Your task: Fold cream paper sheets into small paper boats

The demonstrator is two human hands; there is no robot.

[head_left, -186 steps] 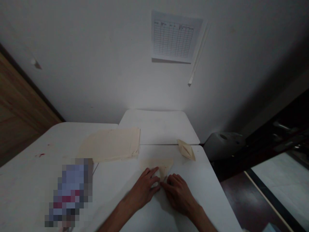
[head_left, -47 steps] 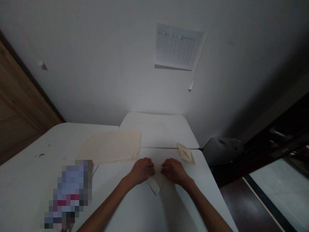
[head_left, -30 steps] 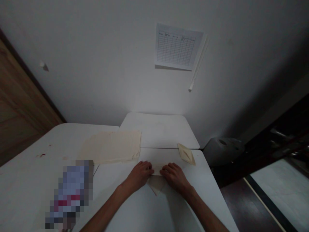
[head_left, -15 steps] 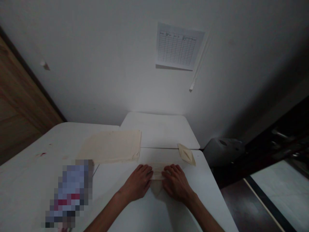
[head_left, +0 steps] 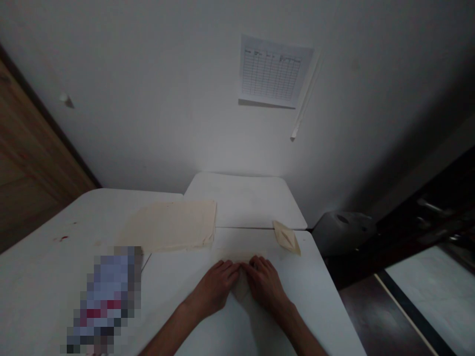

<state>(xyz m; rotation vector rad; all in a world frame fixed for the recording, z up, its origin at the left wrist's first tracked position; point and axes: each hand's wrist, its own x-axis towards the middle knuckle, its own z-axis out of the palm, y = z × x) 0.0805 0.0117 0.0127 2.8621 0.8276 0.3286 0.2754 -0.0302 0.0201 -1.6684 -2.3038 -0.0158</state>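
Note:
Both hands work at a thin beige sheet [head_left: 242, 288] on the white table, its pointed lower part showing between my wrists. My left hand [head_left: 219, 284] is closed, its fingers curled over the sheet's left side. From the right, my right hand [head_left: 264, 282] grips the same sheet with bent fingers, and the two thumbs almost meet at the middle. Much of the sheet lies hidden under the hands. Up and to the right sits a small folded beige piece [head_left: 287, 238], apart from the hands. A stack of beige sheets [head_left: 178, 223] lies to the upper left.
A blurred-out, pixelated shape [head_left: 102, 296] covers the table's left part. The white table [head_left: 208, 326] meets a raised white panel [head_left: 245, 198] at the wall. A printed chart [head_left: 274, 71] hangs above. A grey plastic container [head_left: 343, 230] stands beyond the table's right edge.
My hands have drawn closer together and a little lower, with thumbs near touching. The folded strip that showed between them is now mostly covered by the fingers.

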